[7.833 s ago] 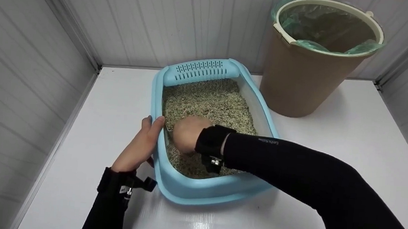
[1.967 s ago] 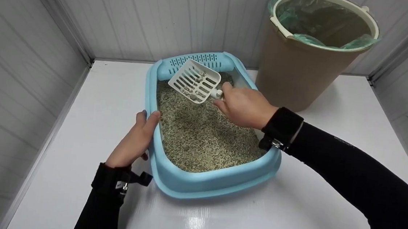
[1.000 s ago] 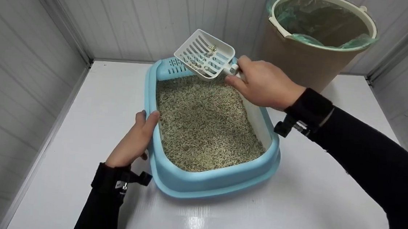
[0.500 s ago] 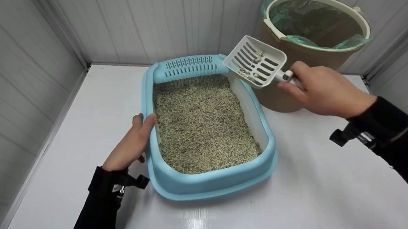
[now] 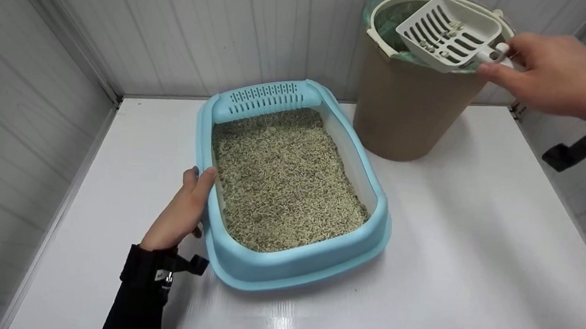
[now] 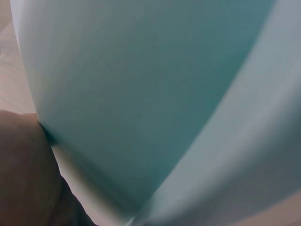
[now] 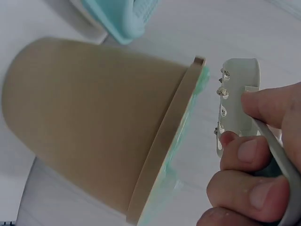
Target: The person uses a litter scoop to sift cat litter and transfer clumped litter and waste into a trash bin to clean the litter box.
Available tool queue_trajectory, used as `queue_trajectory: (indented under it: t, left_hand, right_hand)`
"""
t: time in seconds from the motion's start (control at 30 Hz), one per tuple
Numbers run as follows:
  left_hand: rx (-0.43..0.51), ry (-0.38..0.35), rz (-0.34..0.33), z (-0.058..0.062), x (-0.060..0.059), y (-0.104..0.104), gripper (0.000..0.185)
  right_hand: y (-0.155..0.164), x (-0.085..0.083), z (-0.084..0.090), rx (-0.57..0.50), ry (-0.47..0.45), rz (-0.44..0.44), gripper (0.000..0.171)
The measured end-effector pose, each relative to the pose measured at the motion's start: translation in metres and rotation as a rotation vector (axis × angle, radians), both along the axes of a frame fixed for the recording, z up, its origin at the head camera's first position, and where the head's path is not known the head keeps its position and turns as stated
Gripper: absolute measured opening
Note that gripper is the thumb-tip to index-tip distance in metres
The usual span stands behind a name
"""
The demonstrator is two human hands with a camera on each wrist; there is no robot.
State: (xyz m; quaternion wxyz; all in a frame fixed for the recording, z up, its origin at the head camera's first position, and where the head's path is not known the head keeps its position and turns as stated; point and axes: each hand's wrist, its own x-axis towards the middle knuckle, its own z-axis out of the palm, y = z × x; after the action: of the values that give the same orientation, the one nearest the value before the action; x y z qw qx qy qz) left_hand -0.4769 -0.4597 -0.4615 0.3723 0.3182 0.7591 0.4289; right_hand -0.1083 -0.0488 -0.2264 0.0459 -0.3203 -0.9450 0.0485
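Observation:
My right hand [image 5: 561,76] grips the handle of a white slotted litter scoop [image 5: 471,21], with fingers curled round the handle in the right wrist view. Several small pale clumps [image 5: 453,28] lie in the scoop. In the head view it overlaps the mouth of a brown trash bin [image 5: 407,105]; the right wrist view has it just above the rim. My left hand [image 5: 179,213] holds the left rim of a light blue litter box [image 5: 290,263], thumb over the top, fingers down the outer side. Greenish-tan litter [image 5: 286,185] spreads fairly level inside the box.
A green plastic liner [image 5: 387,28] is folded over the bin's cream rim. The bin stands behind and right of the litter box, on a white table [image 5: 447,260]. Grey panelled walls [image 5: 189,25] close off the back and both sides.
The right hand dug in the litter earlier, then lifted the scoop with clumps and carried it right and up to the bin. The left hand stays on the box rim.

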Motion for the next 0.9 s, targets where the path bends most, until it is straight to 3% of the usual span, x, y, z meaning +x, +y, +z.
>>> queue_trajectory:
  t: [0.13,0.23,0.33,0.47,0.63,0.77,0.9]
  left_hand:
    - [0.007,0.001,-0.001,0.000,-0.001,-0.001,0.106]
    - [0.008,-0.003,0.002,-0.001,-0.002,-0.001,0.108]
    - [0.011,-0.002,0.008,0.000,-0.002,0.000,0.111]
    - [0.006,0.001,0.006,0.001,-0.002,0.002,0.111]
    - [0.000,0.001,0.003,0.002,0.000,0.003,0.107]
    - [0.006,0.002,0.006,0.003,0.000,0.002,0.105]
    - [0.006,-0.005,0.009,0.003,0.000,0.002,0.105]
  right_hand:
    - [0.012,-0.001,0.002,0.067,-0.054,-0.019,0.055]
    - [0.018,-0.002,0.002,0.178,-0.099,0.003,0.051]
    - [0.021,-0.003,-0.003,0.332,-0.067,0.066,0.044]
    - [0.025,-0.002,-0.013,0.557,0.043,0.179,0.036]
    - [0.027,-0.003,-0.018,0.702,0.051,0.256,0.034]
    - [0.028,-0.005,-0.021,0.813,0.110,0.377,0.033]
    - [0.031,-0.007,-0.025,0.942,0.111,0.446,0.021]
